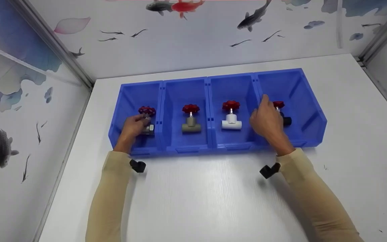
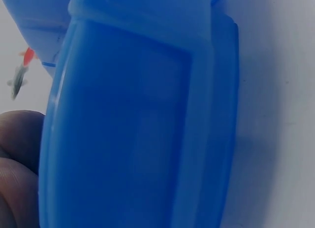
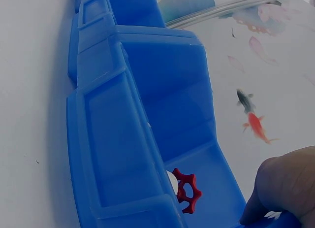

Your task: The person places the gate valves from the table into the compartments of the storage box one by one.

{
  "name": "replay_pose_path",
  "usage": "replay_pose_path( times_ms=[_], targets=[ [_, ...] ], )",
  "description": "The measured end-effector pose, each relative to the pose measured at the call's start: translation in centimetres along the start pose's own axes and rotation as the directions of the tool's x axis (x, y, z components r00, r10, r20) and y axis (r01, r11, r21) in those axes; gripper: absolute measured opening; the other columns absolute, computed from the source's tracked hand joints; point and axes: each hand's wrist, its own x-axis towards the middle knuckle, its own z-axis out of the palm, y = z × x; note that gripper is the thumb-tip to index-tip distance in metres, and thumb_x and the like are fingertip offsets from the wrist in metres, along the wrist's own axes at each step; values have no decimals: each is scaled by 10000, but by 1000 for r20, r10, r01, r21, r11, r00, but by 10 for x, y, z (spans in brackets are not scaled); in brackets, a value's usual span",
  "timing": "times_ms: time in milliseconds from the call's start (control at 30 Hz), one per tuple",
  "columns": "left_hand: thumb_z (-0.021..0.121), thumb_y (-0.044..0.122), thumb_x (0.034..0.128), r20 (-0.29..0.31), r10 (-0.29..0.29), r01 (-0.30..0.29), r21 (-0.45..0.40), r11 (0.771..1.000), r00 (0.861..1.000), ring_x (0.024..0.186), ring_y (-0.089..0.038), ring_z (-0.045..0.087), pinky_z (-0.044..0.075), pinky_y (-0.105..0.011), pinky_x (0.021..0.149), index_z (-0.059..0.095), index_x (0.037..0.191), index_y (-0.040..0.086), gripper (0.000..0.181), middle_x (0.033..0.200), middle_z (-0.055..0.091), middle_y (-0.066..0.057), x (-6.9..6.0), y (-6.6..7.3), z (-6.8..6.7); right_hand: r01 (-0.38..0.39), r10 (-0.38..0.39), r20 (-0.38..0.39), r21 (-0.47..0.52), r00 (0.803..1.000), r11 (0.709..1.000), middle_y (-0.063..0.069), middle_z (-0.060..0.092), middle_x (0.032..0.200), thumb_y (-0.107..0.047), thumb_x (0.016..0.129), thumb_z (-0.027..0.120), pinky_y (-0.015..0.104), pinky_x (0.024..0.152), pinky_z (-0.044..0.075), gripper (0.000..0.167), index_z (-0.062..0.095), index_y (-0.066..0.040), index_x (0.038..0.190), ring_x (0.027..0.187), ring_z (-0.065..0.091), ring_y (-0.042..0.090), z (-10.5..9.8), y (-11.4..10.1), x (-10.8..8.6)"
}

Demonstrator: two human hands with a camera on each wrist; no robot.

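My left hand reaches into the leftmost blue bin, its fingertips around the neck of a dark grey valve with a red handwheel. In the left wrist view only fingers show beside the bin's front wall. My right hand grips the wall between the third and fourth bins, thumb on one side. Partly hidden behind it, a black valve with a red handwheel lies in the rightmost bin.
A grey-brown valve stands in the second bin and a white valve in the third, both with red handwheels. The joined bins rest on a white table. Panels printed with fish rise behind and at the left.
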Motion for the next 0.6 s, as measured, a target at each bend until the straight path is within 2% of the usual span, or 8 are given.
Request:
replay_pose_path(
  times_ms=[467, 600],
  targets=[
    [561, 202, 1003, -4, 2, -2, 21, 1000, 1000, 1328, -261, 437, 335, -380, 1132, 457, 1456, -11, 511, 1488, 463, -194, 0, 0, 0, -4, 4, 7, 0, 1000, 1000, 362, 476, 1343, -131, 988, 391, 649, 955, 419, 601, 187, 105, 1502, 1176, 527, 522, 0, 0, 0],
    [547, 184, 1010, 11, -6, 7, -22, 1000, 1000, 1280, -266, 500, 403, -372, 1073, 461, 1457, 0, 492, 1457, 500, -192, -1, 0, 0, 16, -16, -22, 3, 1000, 1000, 365, 516, 1284, -120, 968, 405, 654, 906, 440, 588, 230, 118, 1476, 1120, 555, 537, 1, 1, 0]
  ],
)
